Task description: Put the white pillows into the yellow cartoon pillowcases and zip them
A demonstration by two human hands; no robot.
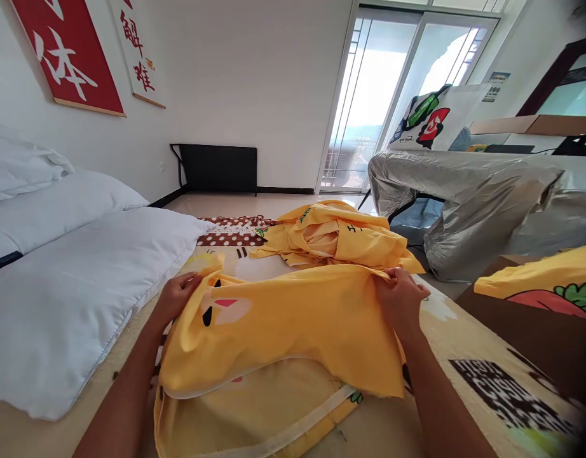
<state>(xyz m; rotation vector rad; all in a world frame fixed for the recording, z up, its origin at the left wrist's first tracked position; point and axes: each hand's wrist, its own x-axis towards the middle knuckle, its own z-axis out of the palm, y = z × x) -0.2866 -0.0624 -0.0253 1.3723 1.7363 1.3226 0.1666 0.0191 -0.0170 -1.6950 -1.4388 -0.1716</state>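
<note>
A yellow pillowcase (293,312) with a pink, black and white cartoon print is stretched between my hands above the bed. Its near side hangs down and shows the paler inside and a white strip along the edge. My left hand (179,294) is closed on the upper left corner. At the upper right, my right hand (402,302) pinches the fabric's edge. Just beyond it lies a crumpled heap of yellow printed cloth (364,238).
White pillows (97,292) lie along the left of the patterned bedspread (469,331). To the right, a cardboard box (526,337) has yellow carrot-print cloth (555,273) over it. Behind stands a table under a silver cover (474,191). A black panel (219,168) leans at the wall.
</note>
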